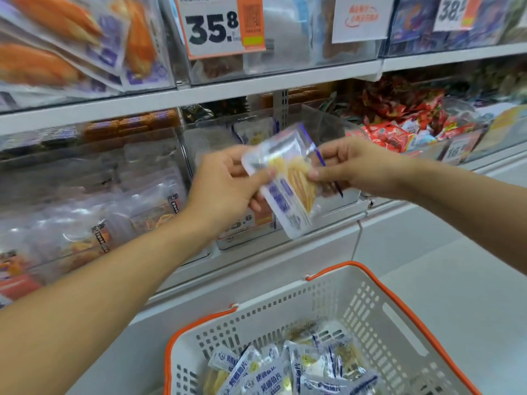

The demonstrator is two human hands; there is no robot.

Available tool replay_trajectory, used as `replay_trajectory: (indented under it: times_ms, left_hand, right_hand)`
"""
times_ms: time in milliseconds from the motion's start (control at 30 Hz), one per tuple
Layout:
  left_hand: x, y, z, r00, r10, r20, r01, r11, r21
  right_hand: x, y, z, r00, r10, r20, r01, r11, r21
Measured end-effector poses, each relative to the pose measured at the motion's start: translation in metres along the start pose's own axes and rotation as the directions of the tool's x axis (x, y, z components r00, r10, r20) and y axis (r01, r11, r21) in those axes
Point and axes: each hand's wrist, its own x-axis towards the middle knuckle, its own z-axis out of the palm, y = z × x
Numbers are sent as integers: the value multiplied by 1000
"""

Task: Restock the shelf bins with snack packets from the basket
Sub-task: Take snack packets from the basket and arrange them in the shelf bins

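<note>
Left hand [228, 183] and right hand [350, 166] pinch one packet [288, 181]; long axis tilted, clear bin [328, 124] just behind; basket [370, 303] below.

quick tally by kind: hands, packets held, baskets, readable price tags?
Hands: 2, left hand and right hand
Snack packets held in the hands: 1, blue-and-white snack packet that both hands pinch
Baskets: 1, white basket with orange rim, more packets inside, too piled to count
Price tags with readable numbers: 2, 35.8 tag and 38 tag
Total: 6
</note>
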Motion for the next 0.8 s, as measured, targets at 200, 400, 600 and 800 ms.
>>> replay_trajectory:
  times_ms: [200, 400, 600, 800]
  left_hand:
    - [25, -17, -32, 929, 366, -53, -259, 748, 611]
    - [35, -38, -39, 989, 142, 39, -128, 697, 705]
    - [37, -45, -40, 983, 183, 13, -146, 736, 661]
    - [41, -52, -42, 979, 202, 3, -156, 748, 645]
  right_hand:
    - [57, 17, -23, 945, 128, -302, -99, 989, 109]
    - [129, 43, -20, 906, 211, -367, -221, 975, 15]
    - [173, 58, -22, 896, 111, -431, -241, 935, -259]
    - [190, 54, -10, 924, 109, -368, -221, 935, -279]
